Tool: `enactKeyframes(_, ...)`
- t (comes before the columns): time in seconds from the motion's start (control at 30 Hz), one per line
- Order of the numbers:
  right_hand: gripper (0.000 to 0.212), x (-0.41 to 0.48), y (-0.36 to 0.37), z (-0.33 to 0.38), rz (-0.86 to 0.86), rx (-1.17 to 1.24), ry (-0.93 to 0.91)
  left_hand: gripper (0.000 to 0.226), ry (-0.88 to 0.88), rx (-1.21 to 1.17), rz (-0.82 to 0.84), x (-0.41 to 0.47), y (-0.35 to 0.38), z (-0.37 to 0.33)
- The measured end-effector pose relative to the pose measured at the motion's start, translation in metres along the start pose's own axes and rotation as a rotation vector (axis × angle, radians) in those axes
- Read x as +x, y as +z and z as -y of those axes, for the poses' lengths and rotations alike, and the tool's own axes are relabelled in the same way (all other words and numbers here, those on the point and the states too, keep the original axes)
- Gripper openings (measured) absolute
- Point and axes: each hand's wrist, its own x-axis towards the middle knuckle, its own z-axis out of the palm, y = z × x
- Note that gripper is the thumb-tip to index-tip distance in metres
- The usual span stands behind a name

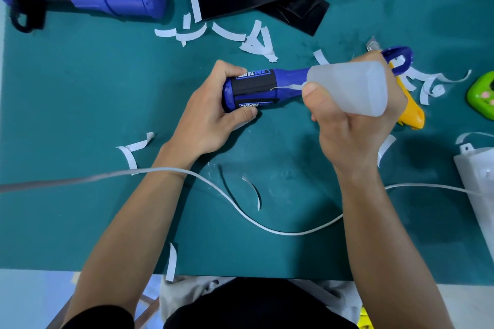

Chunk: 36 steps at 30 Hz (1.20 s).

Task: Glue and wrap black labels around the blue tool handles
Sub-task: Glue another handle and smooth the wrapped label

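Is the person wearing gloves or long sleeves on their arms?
No gloves: the left hand and the right hand are bare, with short plain nails and no rings, watch or bracelets. Both forearms are uncovered. A black sleeve edge shows only near the left elbow, at the bottom of the picture.

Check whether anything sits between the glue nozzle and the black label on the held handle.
Nothing visible does. The right hand holds the glue bottle, whose nozzle reaches the edge of the black label on the blue handle. The left hand grips the handle's other end, fingers clear of that edge.
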Motion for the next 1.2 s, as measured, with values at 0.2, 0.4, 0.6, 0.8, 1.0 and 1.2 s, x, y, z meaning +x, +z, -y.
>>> enactKeyframes(0.2,0.036,0.004,0.0,0.004,-0.015,0.048,-0.044,0.054,0.001,-0.009,-0.004,0.0,0.0,-0.001)
enactKeyframes(0.4,0.024,-0.002,0.003,0.004,0.003,0.132,0.032,0.054,-0.003,-0.009,-0.009,0.0,0.001,-0.001)
enactKeyframes(0.6,0.026,-0.013,0.016,0.004,0.071,0.122,0.07,0.053,-0.003,-0.014,-0.012,0.0,0.002,-0.002)
enactKeyframes(0.8,0.025,-0.016,0.021,0.006,0.08,0.132,0.068,0.051,-0.005,-0.023,-0.01,0.0,0.001,-0.002)
enactKeyframes(1.0,0.016,-0.015,0.02,0.006,0.093,0.143,0.034,0.052,-0.001,-0.025,-0.012,0.0,0.001,-0.001)
enactKeyframes(1.2,0.015,-0.013,0.017,0.004,0.077,0.116,0.002,0.052,-0.001,-0.011,-0.019,0.0,0.002,-0.002)
